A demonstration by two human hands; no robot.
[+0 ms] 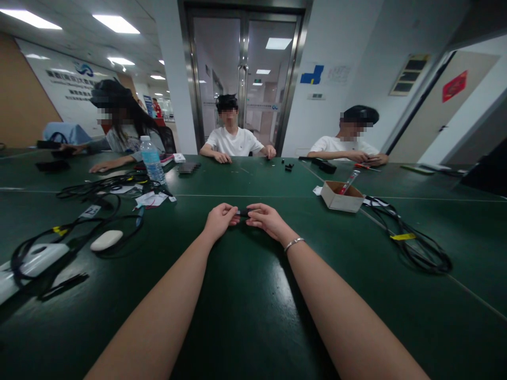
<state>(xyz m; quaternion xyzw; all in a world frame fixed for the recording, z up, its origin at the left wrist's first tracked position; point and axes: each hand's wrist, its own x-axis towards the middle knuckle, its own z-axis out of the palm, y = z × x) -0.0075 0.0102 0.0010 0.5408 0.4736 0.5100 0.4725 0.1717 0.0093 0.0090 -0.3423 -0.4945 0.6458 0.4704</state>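
Observation:
My left hand (220, 220) and my right hand (266, 219) meet over the dark green table (245, 295), arms stretched forward. Between the fingertips of both hands is a small black part (244, 212), pinched from either end; most of it is hidden by my fingers. A thin metal bracelet (293, 243) circles my right wrist.
An open cardboard box (340, 196) with a red-handled tool stands to the right, a coiled black cable (415, 243) beyond it. Left lie tangled black cables (79, 211), a white oval device (106, 240) and a water bottle (152, 160). Three people sit across the table.

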